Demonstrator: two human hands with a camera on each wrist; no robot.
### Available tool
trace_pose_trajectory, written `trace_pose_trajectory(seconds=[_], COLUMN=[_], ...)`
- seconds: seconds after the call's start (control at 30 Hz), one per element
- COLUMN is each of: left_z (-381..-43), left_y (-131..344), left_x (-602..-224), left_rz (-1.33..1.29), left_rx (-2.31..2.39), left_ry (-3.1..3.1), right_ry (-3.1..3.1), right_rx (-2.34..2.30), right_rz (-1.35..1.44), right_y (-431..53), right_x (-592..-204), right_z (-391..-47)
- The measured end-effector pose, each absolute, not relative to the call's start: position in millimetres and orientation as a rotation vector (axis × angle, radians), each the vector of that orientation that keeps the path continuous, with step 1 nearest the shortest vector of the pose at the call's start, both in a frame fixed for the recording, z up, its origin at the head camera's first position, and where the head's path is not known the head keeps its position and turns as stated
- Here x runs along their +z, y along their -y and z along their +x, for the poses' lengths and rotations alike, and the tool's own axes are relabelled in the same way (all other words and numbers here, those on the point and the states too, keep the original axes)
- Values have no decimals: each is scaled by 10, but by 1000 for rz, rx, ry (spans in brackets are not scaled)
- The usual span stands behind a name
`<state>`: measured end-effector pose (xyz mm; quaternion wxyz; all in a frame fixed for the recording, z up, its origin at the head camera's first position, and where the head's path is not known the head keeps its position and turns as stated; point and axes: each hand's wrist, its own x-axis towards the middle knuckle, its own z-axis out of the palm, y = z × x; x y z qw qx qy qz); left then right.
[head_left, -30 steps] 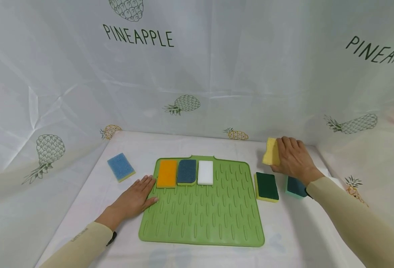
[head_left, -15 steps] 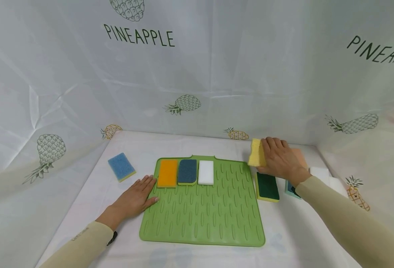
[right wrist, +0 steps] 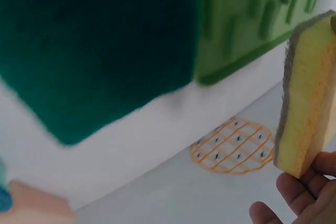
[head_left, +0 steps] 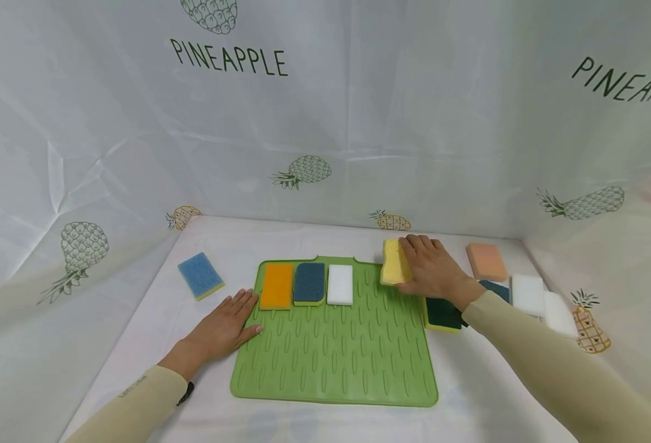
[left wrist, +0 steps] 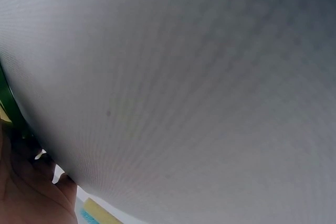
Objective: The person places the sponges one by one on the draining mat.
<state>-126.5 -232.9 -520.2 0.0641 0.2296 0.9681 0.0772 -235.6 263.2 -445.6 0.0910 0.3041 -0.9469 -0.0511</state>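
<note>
A yellow sponge [head_left: 395, 263] is pinched in my right hand [head_left: 433, 269] over the back right part of the green ridged mat [head_left: 331, 357]. In the right wrist view the same sponge [right wrist: 307, 98] shows a thin grey layer on one face. My left hand [head_left: 221, 326] rests with straight fingers on the mat's left edge. Along the back of the mat lie an orange sponge [head_left: 277, 287], a dark blue sponge [head_left: 309, 283] and a white sponge [head_left: 339, 285], side by side. A dark green sponge [head_left: 442, 312] sits beside the mat's right edge, partly hidden by my right hand and wrist.
A blue sponge [head_left: 200, 275] lies left of the mat. On the right are a peach sponge [head_left: 487, 262], a partly covered dark teal sponge [head_left: 494, 289], and white sponges, one [head_left: 527, 295] nearer the mat. A pineapple-print sheet [head_left: 347, 123] rises behind the table.
My right hand has moved left with the yellow sponge, from beyond the mat's right side to over its back right part. The peach sponge is now uncovered. My left hand has stayed put.
</note>
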Motion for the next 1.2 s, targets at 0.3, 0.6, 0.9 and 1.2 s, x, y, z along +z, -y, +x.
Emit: trace_pose_trajectory(seconds=[0.3,0.6,0.9,1.2], left_z=[-1262,-1255,-1257,-1266], left_y=[2332,2323,2334,2342], left_x=[-5214,-5208,-5222,-5251], left_rz=[697,702,706,738], left_rx=[250,266,262,300], left_ry=[-2919,-2922,-2924,-2945], right_ry=[2842,2897,2976,2979], right_rx=[-114,-99,-141,-153], right_rz=[989,1046,1039,1062], right_y=[-2371,-2223,-2157,-2116], right_x=[-4538,-4612,-4674,-4698], right_z=[-2290,-2260,-2270,-2273])
